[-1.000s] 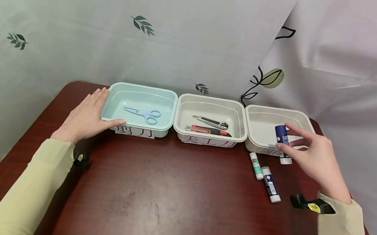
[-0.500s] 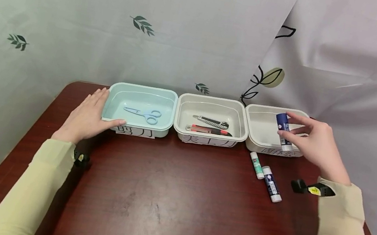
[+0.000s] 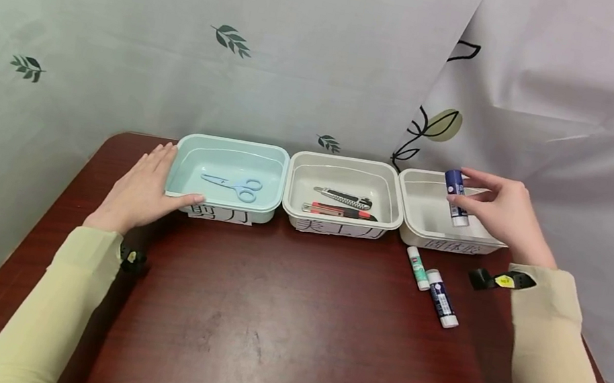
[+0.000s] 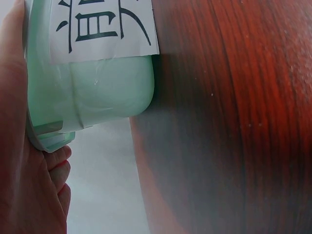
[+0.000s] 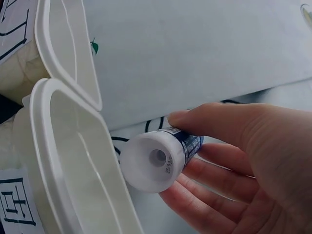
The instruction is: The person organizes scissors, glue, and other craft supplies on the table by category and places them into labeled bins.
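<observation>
Pinching a dark-blue and white cylindrical plastic glue stick (image 3: 456,198) between thumb and fingers, the right hand (image 3: 510,213) is the nearer one to the off-white rectangular plastic tray (image 3: 422,204). Stick lies left of the palm, long axis tilted, white end lower, over the tray's opening in head view; clearance undetermined. Left hand (image 3: 139,192): fingers extended, resting against the pale-blue rectangular plastic tray (image 3: 232,145).

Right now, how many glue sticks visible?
3: navy glue stick in right hand; green glue stick and second navy glue stick on table. Right tray partly hidden.
</observation>
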`<state>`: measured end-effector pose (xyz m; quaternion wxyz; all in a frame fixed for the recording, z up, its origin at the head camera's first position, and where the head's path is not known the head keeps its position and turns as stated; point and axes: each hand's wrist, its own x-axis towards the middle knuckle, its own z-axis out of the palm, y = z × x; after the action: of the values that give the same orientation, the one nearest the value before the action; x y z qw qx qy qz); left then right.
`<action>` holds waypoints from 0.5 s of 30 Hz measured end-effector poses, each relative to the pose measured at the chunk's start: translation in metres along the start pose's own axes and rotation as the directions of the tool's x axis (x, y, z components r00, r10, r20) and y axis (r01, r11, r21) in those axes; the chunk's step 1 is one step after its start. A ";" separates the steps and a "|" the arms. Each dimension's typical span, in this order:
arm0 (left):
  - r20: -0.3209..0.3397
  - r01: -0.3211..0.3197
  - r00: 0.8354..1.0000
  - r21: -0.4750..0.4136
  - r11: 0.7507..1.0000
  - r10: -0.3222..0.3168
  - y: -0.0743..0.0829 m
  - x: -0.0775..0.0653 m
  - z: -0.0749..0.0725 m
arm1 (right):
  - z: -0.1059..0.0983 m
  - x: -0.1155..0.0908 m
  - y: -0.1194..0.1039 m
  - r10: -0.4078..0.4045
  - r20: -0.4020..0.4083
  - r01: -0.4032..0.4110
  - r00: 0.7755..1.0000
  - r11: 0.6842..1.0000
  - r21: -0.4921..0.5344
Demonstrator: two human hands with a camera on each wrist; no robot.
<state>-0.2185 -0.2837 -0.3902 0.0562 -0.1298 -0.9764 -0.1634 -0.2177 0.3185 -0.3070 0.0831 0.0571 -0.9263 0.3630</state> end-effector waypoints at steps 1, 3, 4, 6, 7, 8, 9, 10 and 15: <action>0.000 0.000 1.000 0.000 1.000 0.000 0.000 0.000 0.000 | 0.001 0.003 0.002 0.003 0.006 -0.003 1.000 1.000 0.003; -0.001 -0.002 1.000 0.001 1.000 0.002 0.000 0.000 0.000 | 0.003 0.007 0.004 0.007 0.017 -0.007 1.000 1.000 0.002; -0.001 -0.003 1.000 0.001 1.000 0.003 0.000 0.000 0.000 | 0.004 0.009 0.006 0.009 0.022 -0.009 1.000 1.000 -0.002; -0.001 -0.001 1.000 0.003 1.000 0.001 0.000 0.000 0.000 | 0.006 0.013 0.009 0.012 0.034 -0.012 0.999 1.000 -0.004; 0.000 0.001 1.000 0.002 1.000 -0.001 -0.001 0.000 0.000 | 0.007 0.014 0.011 0.015 0.038 -0.014 0.999 1.000 -0.007; 0.000 0.001 1.000 0.002 1.000 -0.001 -0.001 0.000 0.000 | 0.007 0.016 0.013 0.018 0.043 -0.017 0.999 1.000 -0.011; 0.001 0.002 1.000 0.001 1.000 -0.002 -0.001 0.000 0.000 | 0.007 0.017 0.015 0.022 0.046 -0.021 0.999 1.000 -0.012; 0.001 0.002 1.000 0.001 1.000 -0.002 -0.001 0.000 0.000 | 0.007 0.018 0.017 0.029 0.050 -0.028 0.998 1.000 -0.014; -0.001 0.003 1.000 -0.003 1.000 -0.003 -0.001 0.000 0.000 | 0.005 0.022 0.027 0.067 0.061 -0.065 0.996 0.997 -0.027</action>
<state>-0.2183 -0.2845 -0.3908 0.0562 -0.1284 -0.9763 -0.1649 -0.2449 0.3338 -0.3245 0.0429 0.0366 -0.9344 0.3518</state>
